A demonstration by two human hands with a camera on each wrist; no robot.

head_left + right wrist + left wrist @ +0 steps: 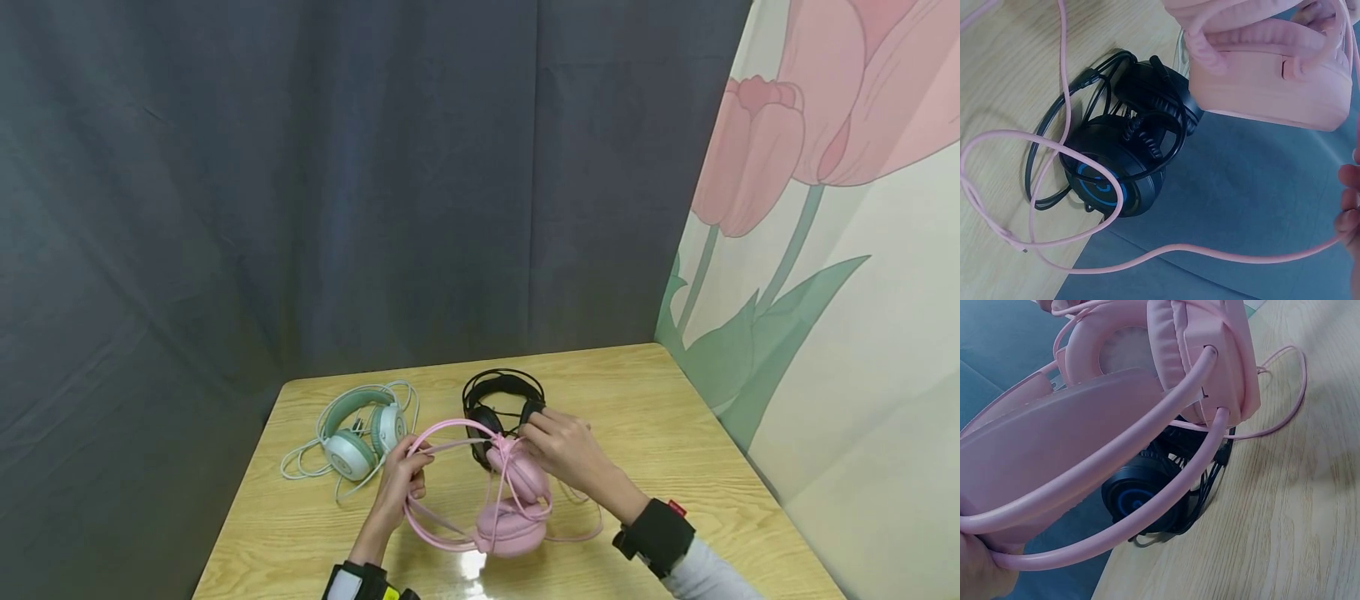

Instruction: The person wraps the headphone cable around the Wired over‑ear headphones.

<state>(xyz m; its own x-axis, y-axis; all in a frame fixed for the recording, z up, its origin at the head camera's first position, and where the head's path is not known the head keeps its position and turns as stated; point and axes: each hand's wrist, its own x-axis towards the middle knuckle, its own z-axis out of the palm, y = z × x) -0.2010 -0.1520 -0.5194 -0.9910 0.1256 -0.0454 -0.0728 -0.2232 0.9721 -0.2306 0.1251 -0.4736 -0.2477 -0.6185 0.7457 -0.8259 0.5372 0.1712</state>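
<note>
My left hand [399, 485] grips the headband of the pink headphones [512, 529], holding them over the front middle of the table. Both padded ear cups hang to the right, with loops of thin pink cable wrapped across them. My right hand [564, 450] is beside the upper ear cup. In the right wrist view its curled fingers [1349, 215] pinch the pink cable [1210, 251], which trails away in a loose loop. The left wrist view has the twin pink tubes of the headband [1116, 447] running from the left hand to the cups.
Behind the pink pair lie black headphones [480, 417] with a coiled black cable. White and green headphones [348, 452] with a pale cable rest at the left of the wooden table [645, 392]. A dark curtain [420, 192] hangs behind, and a flower-painted wall [862, 400] stands at right.
</note>
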